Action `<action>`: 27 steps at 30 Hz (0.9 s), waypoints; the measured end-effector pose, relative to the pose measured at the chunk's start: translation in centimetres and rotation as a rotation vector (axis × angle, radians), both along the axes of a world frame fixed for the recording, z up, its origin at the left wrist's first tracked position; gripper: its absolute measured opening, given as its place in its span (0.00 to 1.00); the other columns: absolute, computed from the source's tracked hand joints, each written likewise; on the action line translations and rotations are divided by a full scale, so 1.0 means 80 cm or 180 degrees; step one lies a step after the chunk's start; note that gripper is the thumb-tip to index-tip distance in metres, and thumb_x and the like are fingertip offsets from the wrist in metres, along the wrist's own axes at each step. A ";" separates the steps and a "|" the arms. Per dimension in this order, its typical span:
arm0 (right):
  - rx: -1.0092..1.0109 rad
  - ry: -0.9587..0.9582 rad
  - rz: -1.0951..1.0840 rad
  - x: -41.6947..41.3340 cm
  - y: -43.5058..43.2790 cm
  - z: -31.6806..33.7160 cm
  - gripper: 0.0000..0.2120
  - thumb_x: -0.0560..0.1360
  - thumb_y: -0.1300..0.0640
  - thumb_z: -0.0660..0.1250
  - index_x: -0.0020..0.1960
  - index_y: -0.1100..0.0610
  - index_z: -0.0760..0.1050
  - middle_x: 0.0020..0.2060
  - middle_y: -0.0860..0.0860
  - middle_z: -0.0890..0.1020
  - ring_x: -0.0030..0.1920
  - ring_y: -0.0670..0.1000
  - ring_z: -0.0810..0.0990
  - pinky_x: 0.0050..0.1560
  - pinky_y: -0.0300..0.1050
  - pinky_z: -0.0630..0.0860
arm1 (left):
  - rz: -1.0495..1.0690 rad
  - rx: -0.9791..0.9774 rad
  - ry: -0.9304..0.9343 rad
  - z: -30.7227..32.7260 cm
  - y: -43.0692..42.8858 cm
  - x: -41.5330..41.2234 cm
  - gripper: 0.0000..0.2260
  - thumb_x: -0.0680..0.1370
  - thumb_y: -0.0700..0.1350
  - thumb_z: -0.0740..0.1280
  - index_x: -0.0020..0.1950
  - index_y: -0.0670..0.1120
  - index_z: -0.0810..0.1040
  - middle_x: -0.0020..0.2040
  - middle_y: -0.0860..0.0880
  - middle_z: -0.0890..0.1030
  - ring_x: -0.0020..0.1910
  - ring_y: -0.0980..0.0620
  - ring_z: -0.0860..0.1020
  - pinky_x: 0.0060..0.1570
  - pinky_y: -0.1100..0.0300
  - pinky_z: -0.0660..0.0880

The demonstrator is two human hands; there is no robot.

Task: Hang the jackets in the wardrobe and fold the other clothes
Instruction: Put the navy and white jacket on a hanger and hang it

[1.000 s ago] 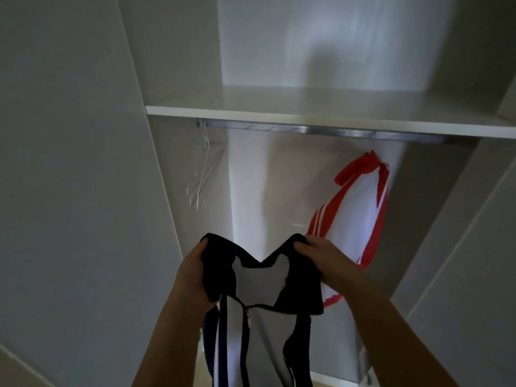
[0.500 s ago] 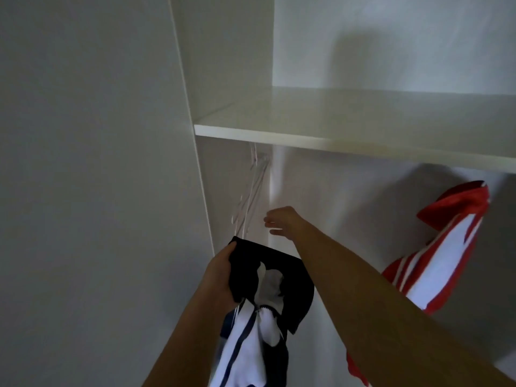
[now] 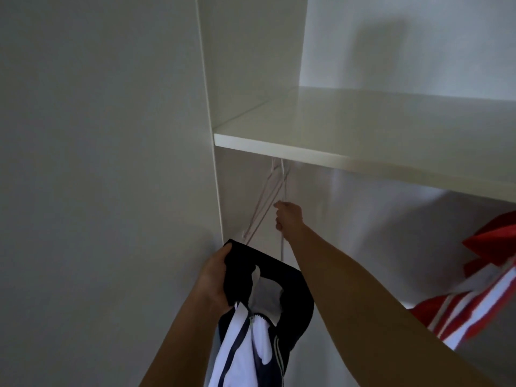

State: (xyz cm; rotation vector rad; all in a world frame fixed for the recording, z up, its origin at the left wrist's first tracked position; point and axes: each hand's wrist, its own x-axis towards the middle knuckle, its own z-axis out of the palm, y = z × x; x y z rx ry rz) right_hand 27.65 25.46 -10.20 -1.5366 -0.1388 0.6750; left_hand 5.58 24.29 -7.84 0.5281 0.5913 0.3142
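My left hand (image 3: 216, 277) grips the black collar of a white and navy zip jacket (image 3: 259, 317), which hangs down below it at the bottom centre. My right hand (image 3: 287, 216) is stretched up into the wardrobe and its curled fingers hold a thin white hanger (image 3: 282, 191). Beside it, pale hangers (image 3: 261, 202) dangle from under the white shelf (image 3: 363, 135); the rail is hidden by the shelf. A red and white striped jacket (image 3: 474, 303) hangs at the right edge.
The wardrobe's white side panel (image 3: 208, 107) stands just left of the hangers, with a plain wall (image 3: 97, 163) filling the left half of the view. The back panel (image 3: 363, 233) lies behind my right arm.
My right hand let go of the jacket collar and reached up to the hangers, now gripping one. My left hand keeps the jacket alone. The view shifted left and closer.
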 end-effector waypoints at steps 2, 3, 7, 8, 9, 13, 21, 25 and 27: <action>0.0004 -0.0312 -0.0214 0.011 -0.018 0.007 0.09 0.81 0.57 0.60 0.47 0.61 0.77 0.29 0.53 0.70 0.26 0.50 0.67 0.24 0.38 0.63 | 0.0015 0.0018 -0.0006 -0.001 -0.004 0.008 0.30 0.82 0.52 0.56 0.22 0.43 0.76 0.20 0.48 0.72 0.14 0.53 0.70 0.16 0.70 0.66; 0.0003 -0.0390 -0.0270 0.016 -0.029 0.011 0.10 0.81 0.57 0.59 0.47 0.61 0.77 0.28 0.53 0.71 0.25 0.49 0.67 0.23 0.37 0.63 | 0.0036 0.0046 0.0011 -0.002 -0.007 0.013 0.30 0.82 0.51 0.57 0.22 0.43 0.76 0.20 0.48 0.72 0.14 0.53 0.70 0.16 0.69 0.66; 0.0010 -0.0502 -0.0426 0.040 -0.090 0.016 0.11 0.81 0.58 0.59 0.46 0.61 0.77 0.28 0.53 0.70 0.26 0.48 0.67 0.24 0.37 0.62 | -0.0010 0.0102 0.0137 -0.011 -0.020 0.037 0.26 0.81 0.50 0.59 0.24 0.44 0.74 0.21 0.49 0.71 0.15 0.53 0.69 0.17 0.68 0.66; -0.0008 -0.0531 -0.0486 0.045 -0.107 0.015 0.11 0.81 0.58 0.60 0.46 0.61 0.77 0.28 0.52 0.70 0.26 0.48 0.66 0.23 0.37 0.62 | -0.0061 0.0084 0.0152 -0.013 -0.024 0.043 0.25 0.81 0.50 0.59 0.25 0.44 0.73 0.21 0.49 0.70 0.15 0.53 0.68 0.16 0.68 0.66; -0.0038 -0.0567 -0.0537 0.051 -0.123 0.014 0.10 0.81 0.58 0.60 0.46 0.60 0.77 0.28 0.52 0.70 0.25 0.48 0.66 0.23 0.36 0.62 | -0.0113 0.0070 0.0180 -0.014 -0.028 0.050 0.24 0.81 0.50 0.60 0.26 0.44 0.73 0.21 0.49 0.70 0.15 0.53 0.68 0.17 0.68 0.66; -0.0158 -0.0779 -0.0715 0.070 -0.181 0.013 0.11 0.81 0.58 0.59 0.45 0.60 0.78 0.27 0.52 0.70 0.24 0.48 0.65 0.22 0.37 0.62 | -0.0218 0.0118 0.0288 -0.013 -0.050 0.077 0.18 0.81 0.49 0.60 0.34 0.43 0.73 0.24 0.48 0.74 0.19 0.52 0.73 0.21 0.67 0.72; -0.0298 -0.1131 -0.1196 0.077 -0.287 0.028 0.13 0.82 0.59 0.58 0.41 0.59 0.75 0.27 0.51 0.69 0.25 0.50 0.64 0.26 0.41 0.62 | -0.0686 0.0327 0.0191 -0.011 -0.086 0.119 0.25 0.83 0.48 0.57 0.26 0.43 0.74 0.24 0.48 0.74 0.21 0.53 0.73 0.20 0.68 0.70; -0.0112 -0.0889 -0.1205 0.034 -0.350 -0.010 0.12 0.79 0.58 0.61 0.37 0.56 0.69 0.26 0.50 0.66 0.25 0.47 0.65 0.25 0.38 0.63 | -0.0704 0.0739 0.0426 -0.002 -0.094 0.137 0.18 0.81 0.48 0.60 0.36 0.41 0.77 0.26 0.45 0.78 0.25 0.49 0.77 0.25 0.62 0.74; 0.0033 -0.0782 -0.1019 0.016 -0.365 -0.035 0.07 0.78 0.56 0.64 0.44 0.58 0.70 0.28 0.51 0.69 0.25 0.47 0.68 0.25 0.38 0.67 | -0.0695 0.0805 0.0478 -0.001 -0.094 0.146 0.16 0.81 0.48 0.62 0.38 0.41 0.78 0.28 0.45 0.79 0.29 0.48 0.77 0.31 0.57 0.75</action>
